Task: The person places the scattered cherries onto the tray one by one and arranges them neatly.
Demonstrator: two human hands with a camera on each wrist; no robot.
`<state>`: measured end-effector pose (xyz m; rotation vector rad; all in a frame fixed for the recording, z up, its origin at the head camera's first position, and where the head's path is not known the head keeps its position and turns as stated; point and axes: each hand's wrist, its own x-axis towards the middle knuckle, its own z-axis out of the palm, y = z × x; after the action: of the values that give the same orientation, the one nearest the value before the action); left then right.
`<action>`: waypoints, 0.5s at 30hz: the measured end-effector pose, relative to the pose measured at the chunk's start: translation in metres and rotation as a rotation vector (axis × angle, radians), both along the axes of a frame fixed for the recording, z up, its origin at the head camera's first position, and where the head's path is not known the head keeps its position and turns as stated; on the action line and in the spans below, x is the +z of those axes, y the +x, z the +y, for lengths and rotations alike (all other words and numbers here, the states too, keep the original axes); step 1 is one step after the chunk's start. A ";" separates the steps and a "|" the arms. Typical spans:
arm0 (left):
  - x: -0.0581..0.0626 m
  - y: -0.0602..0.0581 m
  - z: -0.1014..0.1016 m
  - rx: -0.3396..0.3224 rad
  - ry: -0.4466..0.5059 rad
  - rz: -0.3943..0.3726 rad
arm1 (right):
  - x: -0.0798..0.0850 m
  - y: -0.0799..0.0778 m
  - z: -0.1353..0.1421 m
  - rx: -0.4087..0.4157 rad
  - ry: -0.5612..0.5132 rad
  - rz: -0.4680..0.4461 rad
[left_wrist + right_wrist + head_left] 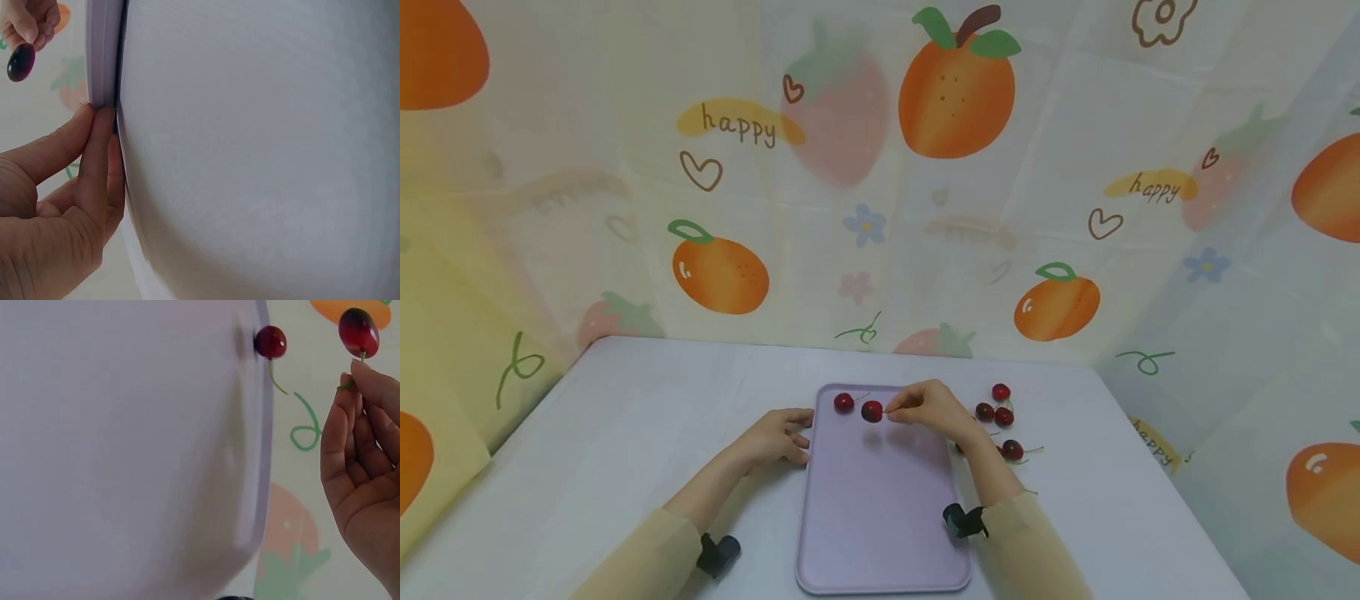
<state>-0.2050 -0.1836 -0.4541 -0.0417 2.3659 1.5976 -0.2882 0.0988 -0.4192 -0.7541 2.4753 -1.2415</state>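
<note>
My right hand pinches a dark red cherry by its green stem, holding it above the far part of a pale purple tray. In the right wrist view this cherry hangs beyond the fingertips. Another cherry, stem attached, lies in the tray's far left corner. My left hand is at the tray's left edge. Its thumb and fingertips grip the rim in the left wrist view.
Several loose cherries with stems lie on the white table right of the tray, some partly hidden behind my right forearm. A fruit-printed curtain stands behind the table and along its sides. Dark wrist cameras sit at both cuffs.
</note>
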 end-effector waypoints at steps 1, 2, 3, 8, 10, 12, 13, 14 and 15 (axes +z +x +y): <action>0.000 0.000 0.000 -0.001 -0.001 0.000 | -0.001 -0.001 -0.002 0.003 -0.006 -0.006; 0.000 -0.001 0.000 -0.002 0.000 0.002 | -0.002 -0.001 -0.005 0.008 -0.010 -0.009; 0.000 -0.001 0.000 0.000 0.001 0.001 | -0.004 -0.002 -0.007 0.014 -0.013 -0.011; 0.000 -0.002 0.000 0.004 0.018 -0.007 | -0.013 -0.005 -0.016 0.042 0.012 0.021; 0.001 -0.002 0.001 0.002 0.022 -0.011 | -0.016 -0.005 -0.019 0.040 0.034 0.040; 0.001 -0.002 0.001 0.003 0.020 -0.009 | -0.018 -0.006 -0.022 0.031 0.056 0.056; 0.000 -0.002 0.001 0.000 0.016 -0.007 | -0.019 -0.006 -0.023 0.025 0.065 0.061; 0.000 -0.002 0.001 0.007 0.017 -0.010 | -0.019 -0.006 -0.025 0.020 0.075 0.064; -0.001 -0.002 0.001 0.005 0.014 -0.009 | -0.020 -0.006 -0.026 0.019 0.075 0.060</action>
<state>-0.2070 -0.1831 -0.4551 -0.0521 2.3491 1.6133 -0.2937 0.0725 -0.4388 -0.8055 2.5405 -1.1285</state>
